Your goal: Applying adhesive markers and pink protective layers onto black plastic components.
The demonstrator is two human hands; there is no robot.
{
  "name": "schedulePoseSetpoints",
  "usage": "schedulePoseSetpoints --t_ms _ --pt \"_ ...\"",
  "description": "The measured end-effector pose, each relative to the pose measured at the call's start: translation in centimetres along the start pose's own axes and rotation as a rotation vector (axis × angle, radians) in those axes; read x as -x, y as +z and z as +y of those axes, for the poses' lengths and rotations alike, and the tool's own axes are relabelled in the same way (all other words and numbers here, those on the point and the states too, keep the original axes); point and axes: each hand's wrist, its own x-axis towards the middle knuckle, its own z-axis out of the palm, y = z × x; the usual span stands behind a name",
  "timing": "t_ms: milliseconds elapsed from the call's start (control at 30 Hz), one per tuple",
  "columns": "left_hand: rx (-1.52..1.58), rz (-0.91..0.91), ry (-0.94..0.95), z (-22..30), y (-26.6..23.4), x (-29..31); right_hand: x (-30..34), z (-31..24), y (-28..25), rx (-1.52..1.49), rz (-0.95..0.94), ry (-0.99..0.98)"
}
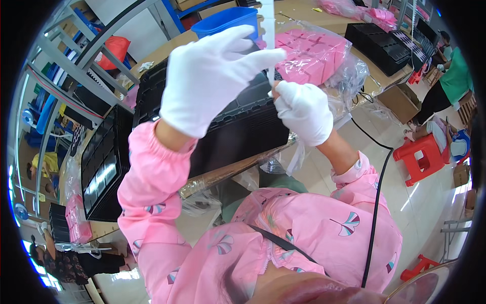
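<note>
A long white strip with notched edges (268,29) stands upright over the table. Its lower end runs into my right hand (305,112), white-gloved and closed in a fist around it. My left hand (200,76), also gloved in white, is raised beside the strip with fingers apart; one finger reaches across it, and I cannot tell whether they touch. Below both hands lies a stack of black plastic trays (238,147) with raised rims and compartments, partly hidden behind my left hand.
Pink pieces in a clear plastic bag (311,55) lie beyond my right hand, near a blue bin (223,23). More black trays stand at left (106,167) and far right (379,48). A black cable (377,202) hangs at right, near a red stool (417,157). Other people sit or stand farther off.
</note>
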Motion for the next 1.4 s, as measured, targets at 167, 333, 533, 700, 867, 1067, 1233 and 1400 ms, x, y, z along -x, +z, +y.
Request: schedulePoseSetpoints --t_ms 167,333,533,700,867,1067,1233,1400 --pt "-0.162 -0.050 -0.083 0.0 0.6 -1.0 0.8 -2.5 -0.1 0.134 -0.136 -0.014" --pt "0.356 -0.100 -0.450 -1.3 -0.6 -0.6 0.7 -3.5 0.2 -0.002 -0.183 -0.012" --pt "0.377 -0.167 -0.509 -2.5 -1.8 1.4 0.5 -3.9 -0.4 -0.314 -0.147 0.067" --pt "0.421 -0.230 -0.568 -3.7 -2.1 3.3 0.1 -2.0 -0.2 -0.462 0.015 0.201" --pt "0.468 -0.297 -0.634 -4.3 -0.5 4.6 -1.4 -1.7 1.3 -0.363 0.121 -0.055" --pt "0.691 -0.347 -0.723 -4.7 -0.6 4.9 -1.9 -1.5 2.3 -0.407 0.063 0.013" --pt "0.843 -0.335 -0.729 -4.8 -0.5 4.9 -2.5 -1.6 2.0 -0.263 0.103 -0.098" --pt "0.904 -0.306 -0.767 -5.5 0.2 5.1 -2.4 -0.7 2.9 -0.215 0.175 -0.231"
